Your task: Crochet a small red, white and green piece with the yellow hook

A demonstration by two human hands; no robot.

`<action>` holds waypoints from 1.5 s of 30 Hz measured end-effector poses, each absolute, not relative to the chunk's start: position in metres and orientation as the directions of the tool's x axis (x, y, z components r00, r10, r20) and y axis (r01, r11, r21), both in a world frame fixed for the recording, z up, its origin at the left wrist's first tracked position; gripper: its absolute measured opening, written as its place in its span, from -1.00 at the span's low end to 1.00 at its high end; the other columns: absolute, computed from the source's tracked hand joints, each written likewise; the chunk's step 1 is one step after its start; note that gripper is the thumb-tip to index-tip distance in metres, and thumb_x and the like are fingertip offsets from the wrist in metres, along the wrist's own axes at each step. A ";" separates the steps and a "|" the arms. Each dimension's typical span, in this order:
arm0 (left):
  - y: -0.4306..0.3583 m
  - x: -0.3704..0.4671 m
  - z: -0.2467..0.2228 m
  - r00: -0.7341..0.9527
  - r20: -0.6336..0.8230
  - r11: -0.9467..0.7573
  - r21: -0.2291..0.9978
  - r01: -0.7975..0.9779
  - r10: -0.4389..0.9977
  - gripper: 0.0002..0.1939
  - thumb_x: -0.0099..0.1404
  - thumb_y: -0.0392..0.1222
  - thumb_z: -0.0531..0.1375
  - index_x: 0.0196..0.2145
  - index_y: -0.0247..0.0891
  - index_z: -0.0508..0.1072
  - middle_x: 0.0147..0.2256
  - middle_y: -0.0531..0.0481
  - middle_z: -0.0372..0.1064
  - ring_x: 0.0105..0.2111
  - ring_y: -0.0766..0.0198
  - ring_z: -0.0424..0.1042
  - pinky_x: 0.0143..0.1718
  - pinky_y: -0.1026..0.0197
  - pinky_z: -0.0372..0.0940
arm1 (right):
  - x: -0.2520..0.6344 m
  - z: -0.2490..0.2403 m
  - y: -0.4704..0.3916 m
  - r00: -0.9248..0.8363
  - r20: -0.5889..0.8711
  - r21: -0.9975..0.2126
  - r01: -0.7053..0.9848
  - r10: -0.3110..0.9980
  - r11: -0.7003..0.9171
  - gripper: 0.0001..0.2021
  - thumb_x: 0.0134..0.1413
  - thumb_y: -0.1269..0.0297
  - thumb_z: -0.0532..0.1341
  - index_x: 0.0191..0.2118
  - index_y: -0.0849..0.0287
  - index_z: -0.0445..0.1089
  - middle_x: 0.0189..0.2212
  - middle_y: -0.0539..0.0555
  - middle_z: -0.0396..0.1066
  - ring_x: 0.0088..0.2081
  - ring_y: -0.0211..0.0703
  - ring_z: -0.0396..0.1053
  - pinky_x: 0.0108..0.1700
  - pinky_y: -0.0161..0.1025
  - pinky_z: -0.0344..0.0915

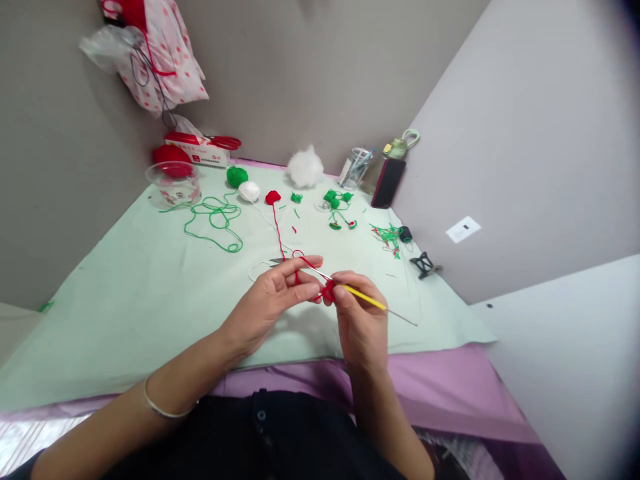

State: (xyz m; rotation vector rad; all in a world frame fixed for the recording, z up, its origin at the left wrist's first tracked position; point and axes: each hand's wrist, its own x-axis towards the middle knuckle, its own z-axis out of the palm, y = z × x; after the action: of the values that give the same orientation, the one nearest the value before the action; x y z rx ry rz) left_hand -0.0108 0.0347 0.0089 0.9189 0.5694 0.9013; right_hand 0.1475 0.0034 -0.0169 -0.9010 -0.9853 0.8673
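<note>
Over the front middle of the table, my left hand has red yarn running over its fingers, with thumb and fingertips at the left edge of a small red crochet piece. My right hand is closed round a crochet hook with a yellow grip and also pinches the red piece. The hook's metal tip points left, toward my left fingers. A red strand runs from a small red yarn ball down to my left hand. Partly hidden behind that hand are scissors.
Green and white yarn balls lie at the back, near white stuffing. A plastic tub stands left. A phone, bottle, green pieces and thread scraps are at the right.
</note>
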 end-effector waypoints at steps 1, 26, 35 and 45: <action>0.035 -0.011 0.008 0.527 -0.046 0.300 0.863 -0.407 0.849 -0.48 0.25 -0.23 0.43 0.16 -0.25 0.52 -0.30 0.03 0.52 -0.18 0.21 0.51 0.06 0.11 0.30 | 0.147 -0.017 0.004 0.307 0.295 -0.912 -0.191 0.905 0.362 -0.91 0.03 0.25 0.47 -0.31 0.08 0.61 -0.39 -0.01 0.54 -0.44 -0.25 0.43 -0.37 -0.26 0.42; 0.034 -0.016 0.009 0.552 -0.086 0.346 0.855 -0.387 0.830 -0.49 0.23 -0.21 0.42 0.14 -0.25 0.54 -0.27 -0.01 0.50 -0.21 0.22 0.45 0.04 0.12 0.32 | 0.135 -0.015 0.001 0.228 0.123 -0.877 -0.430 0.966 0.214 -0.87 -0.05 0.28 0.53 -0.34 0.04 0.62 -0.46 -0.07 0.56 -0.46 -0.32 0.46 -0.37 -0.37 0.41; 0.030 -0.011 0.001 0.413 -0.030 0.167 0.939 -0.301 0.910 -0.53 0.29 -0.24 0.39 0.14 -0.23 0.50 -0.29 0.04 0.43 -0.21 0.26 0.45 -0.04 0.19 0.35 | 0.132 -0.010 0.003 0.201 -0.028 -0.834 -0.545 0.979 0.088 -0.79 -0.20 0.26 0.59 -0.40 0.09 0.61 -0.50 -0.08 0.53 -0.47 -0.36 0.42 -0.35 -0.40 0.38; 0.024 -0.014 0.005 0.407 0.067 0.023 0.977 -0.213 0.911 -0.63 0.41 -0.19 0.28 0.14 -0.24 0.45 -0.27 0.04 0.45 -0.14 0.24 0.46 0.04 0.18 0.31 | 0.131 -0.020 -0.007 0.352 0.280 -0.926 -0.147 0.893 0.348 -0.92 0.09 0.34 0.46 -0.28 0.02 0.62 -0.35 -0.05 0.56 -0.32 -0.26 0.49 -0.23 -0.29 0.43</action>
State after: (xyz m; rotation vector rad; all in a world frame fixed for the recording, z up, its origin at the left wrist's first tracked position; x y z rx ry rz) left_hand -0.0137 0.0236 0.0054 1.2401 0.7332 1.0034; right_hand 0.1313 -0.0068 -0.0203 -0.9646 -0.9603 0.8290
